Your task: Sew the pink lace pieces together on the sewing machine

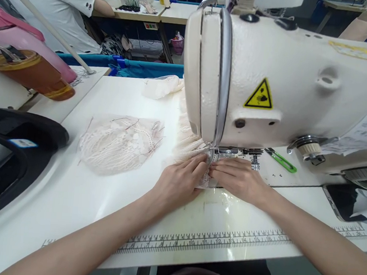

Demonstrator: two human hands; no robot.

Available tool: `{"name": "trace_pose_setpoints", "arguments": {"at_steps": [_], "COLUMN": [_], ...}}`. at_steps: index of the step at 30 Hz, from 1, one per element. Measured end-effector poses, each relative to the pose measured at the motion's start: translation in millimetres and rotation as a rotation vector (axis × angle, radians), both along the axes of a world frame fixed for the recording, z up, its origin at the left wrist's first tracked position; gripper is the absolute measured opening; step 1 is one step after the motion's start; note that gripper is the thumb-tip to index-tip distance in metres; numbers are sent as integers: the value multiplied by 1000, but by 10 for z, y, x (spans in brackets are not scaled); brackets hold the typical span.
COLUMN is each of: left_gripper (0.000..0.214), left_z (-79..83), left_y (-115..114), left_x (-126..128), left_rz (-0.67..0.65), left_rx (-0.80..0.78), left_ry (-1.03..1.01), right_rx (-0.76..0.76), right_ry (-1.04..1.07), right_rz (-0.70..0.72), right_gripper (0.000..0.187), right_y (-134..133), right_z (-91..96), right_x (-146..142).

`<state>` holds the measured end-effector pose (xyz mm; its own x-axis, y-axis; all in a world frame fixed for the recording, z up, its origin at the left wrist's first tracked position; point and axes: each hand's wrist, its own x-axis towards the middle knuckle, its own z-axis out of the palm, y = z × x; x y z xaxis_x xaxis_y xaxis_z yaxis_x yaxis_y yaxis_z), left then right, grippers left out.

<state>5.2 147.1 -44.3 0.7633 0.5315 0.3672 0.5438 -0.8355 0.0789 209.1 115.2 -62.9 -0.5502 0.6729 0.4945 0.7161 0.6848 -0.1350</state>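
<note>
A cream industrial sewing machine (273, 81) fills the upper right of the head view. Under its needle lies a strip of pale lace fabric (187, 144). My left hand (179, 180) presses on the lace just left of the presser foot (216, 153), fingers together and curled down on the cloth. My right hand (238, 177) lies beside it on the right, fingertips pinching the same lace edge. The two hands touch at the fingertips. The needle itself is hidden behind the machine head.
A pile of lace pieces (118, 144) lies left of the hands. Green-handled snips (281, 161) rest under the machine arm. A black object (9, 155) and a tipped pink bottle (23, 44) sit far left. A phone (342, 200) lies at right. A person in white (69, 5) works behind.
</note>
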Motion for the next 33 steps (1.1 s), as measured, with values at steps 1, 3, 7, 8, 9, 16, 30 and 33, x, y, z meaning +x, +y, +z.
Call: {"name": "trace_pose_setpoints", "arguments": {"at_steps": [1,3,7,8,9,16,30,33], "left_gripper": [26,25,30,33,36,43,41,40], "left_z": [-4,-14,-32,-36,-41,-90,-109,-108], "left_y": [1,2,6,9,12,41,52,51], "left_x": [5,13,18,16,13,-12,22,33], "left_rz": [4,7,13,11,7,-79,-81,-69], "left_rx": [6,19,44,51,58,91,56,36], "left_ry": [-1,-4,2,3,6,-13,-63,-67], "right_rx": [-5,-12,-14,-14,-13,-48,36,86], "right_ry": [1,-1,-10,-10,-7,22,-64,-57], "right_rz": [-7,-17,-11,-4,1,-35,-161,-216], "right_gripper": [21,21,21,21,21,24,21,21], "right_y": [1,6,25,30,34,46,36,23], "right_z": [5,14,33,38,43,31,94,114], "right_x": [2,7,32,40,49,112,134,113]}}
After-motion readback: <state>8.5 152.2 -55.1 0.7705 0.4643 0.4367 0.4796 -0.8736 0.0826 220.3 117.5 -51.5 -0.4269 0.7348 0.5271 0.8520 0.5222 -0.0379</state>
